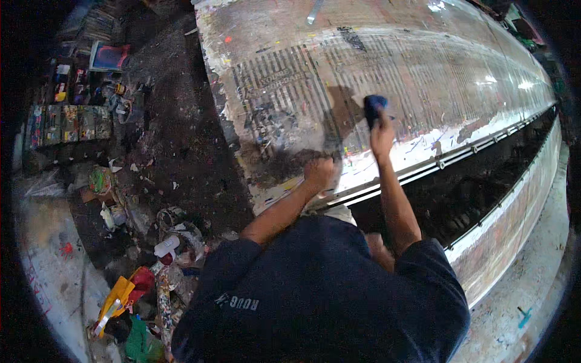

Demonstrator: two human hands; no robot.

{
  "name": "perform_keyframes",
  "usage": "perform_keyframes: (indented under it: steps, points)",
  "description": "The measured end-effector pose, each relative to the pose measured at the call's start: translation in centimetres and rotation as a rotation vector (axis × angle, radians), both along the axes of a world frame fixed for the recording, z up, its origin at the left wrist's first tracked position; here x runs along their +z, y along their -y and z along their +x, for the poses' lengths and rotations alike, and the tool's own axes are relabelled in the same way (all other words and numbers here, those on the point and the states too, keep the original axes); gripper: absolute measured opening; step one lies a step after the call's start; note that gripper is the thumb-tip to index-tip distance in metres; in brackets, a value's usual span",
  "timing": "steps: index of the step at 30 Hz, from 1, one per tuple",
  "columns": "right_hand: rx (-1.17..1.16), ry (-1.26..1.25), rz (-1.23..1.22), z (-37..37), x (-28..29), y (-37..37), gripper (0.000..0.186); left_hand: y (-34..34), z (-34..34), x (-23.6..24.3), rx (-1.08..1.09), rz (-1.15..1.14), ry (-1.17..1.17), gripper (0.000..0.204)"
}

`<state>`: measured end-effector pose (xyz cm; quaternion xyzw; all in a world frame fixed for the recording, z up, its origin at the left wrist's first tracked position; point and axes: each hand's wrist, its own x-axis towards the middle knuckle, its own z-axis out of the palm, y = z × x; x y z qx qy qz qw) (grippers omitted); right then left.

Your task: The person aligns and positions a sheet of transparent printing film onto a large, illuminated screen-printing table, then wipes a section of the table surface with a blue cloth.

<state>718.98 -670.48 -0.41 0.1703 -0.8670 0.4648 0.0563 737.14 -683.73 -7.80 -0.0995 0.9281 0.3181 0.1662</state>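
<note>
A long, paint-stained printing table stretches away to the right, its surface marked with rows of dark stripes. Over its near edge, my right hand is closed around a dark blue bundle that looks like wadded cloth. The bundle's shadow falls on the table to its left; whether it touches the surface I cannot tell. My left hand is a closed fist by the near left corner, next to a dark smudged patch. What it holds, if anything, is hidden.
A metal rail runs along the table's near edge, with a dark gap beyond it and a second long table at right. Boxes of containers stand far left. A yellow bag and scattered rubbish lie on the floor at lower left.
</note>
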Motion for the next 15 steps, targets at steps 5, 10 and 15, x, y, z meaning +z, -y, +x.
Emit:
perform_keyframes:
  steps: [5,10,15]
  points:
    - [0.994,-0.016,0.592,4.3,-6.3,-1.2,0.049,-2.5,-2.4,1.4,-0.064,-0.053,0.286,0.031]
    - [1.160,-0.143,0.394,-5.2,-9.8,5.2,0.067,-4.0,-3.1,2.2,0.066,-0.131,0.260,0.030]
    - [0.780,-0.191,0.448,-9.5,-8.7,13.0,0.062,-5.0,-1.1,-4.5,0.171,-0.073,0.333,0.028]
